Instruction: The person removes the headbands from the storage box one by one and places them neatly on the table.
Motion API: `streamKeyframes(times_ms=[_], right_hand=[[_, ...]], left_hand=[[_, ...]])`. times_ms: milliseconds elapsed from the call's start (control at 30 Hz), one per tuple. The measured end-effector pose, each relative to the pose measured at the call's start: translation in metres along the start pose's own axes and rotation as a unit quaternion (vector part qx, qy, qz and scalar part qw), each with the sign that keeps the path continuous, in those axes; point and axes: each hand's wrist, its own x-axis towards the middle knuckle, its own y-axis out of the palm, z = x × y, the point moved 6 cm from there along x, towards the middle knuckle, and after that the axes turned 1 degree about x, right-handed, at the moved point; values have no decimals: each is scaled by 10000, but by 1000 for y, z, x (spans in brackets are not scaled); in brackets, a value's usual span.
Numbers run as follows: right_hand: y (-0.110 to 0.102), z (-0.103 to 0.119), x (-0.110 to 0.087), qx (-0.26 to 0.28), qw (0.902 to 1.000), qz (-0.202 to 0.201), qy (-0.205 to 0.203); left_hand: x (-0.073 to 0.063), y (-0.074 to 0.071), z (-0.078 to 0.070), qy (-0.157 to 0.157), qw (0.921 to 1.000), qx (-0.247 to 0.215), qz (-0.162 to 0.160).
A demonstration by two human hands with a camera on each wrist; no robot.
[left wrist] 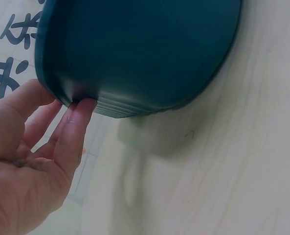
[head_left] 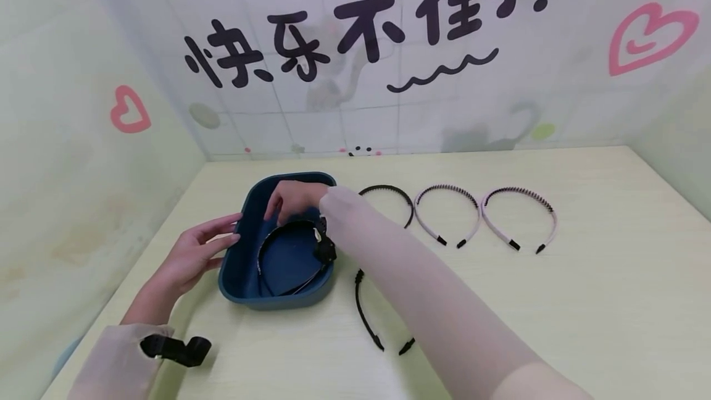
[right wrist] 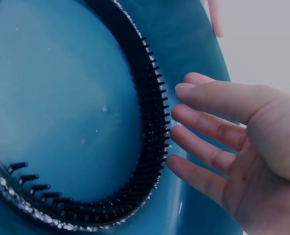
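Right hand (right wrist: 259, 161): fingers relaxed and empty, just beside the toothed headband (right wrist: 152, 98), which lies in the blue bin (head_left: 278, 303). Left hand (head_left: 191, 257): extended fingers touch the bin's side. Brace lightly against sliding; contact the band, not its teeth.

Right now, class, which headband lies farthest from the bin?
The rightmost pale headband in the head view. It ends the row; the other pale headband and the black headbands all lie nearer the bin, or inside it.
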Motion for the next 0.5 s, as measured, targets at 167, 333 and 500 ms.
streamKeyframes(times_ms=[167, 333, 500], right_hand=[[1, -4, 0, 78, 9999, 36, 59], [3, -7, -2, 82, 9997, 153, 189], [3, -8, -6, 107, 9991, 218, 359]], left_hand=[[0, 0, 0, -16, 10000, 53, -17], [0, 0, -1, 28, 10000, 17, -6], [0, 0, -2, 24, 10000, -31, 14]])
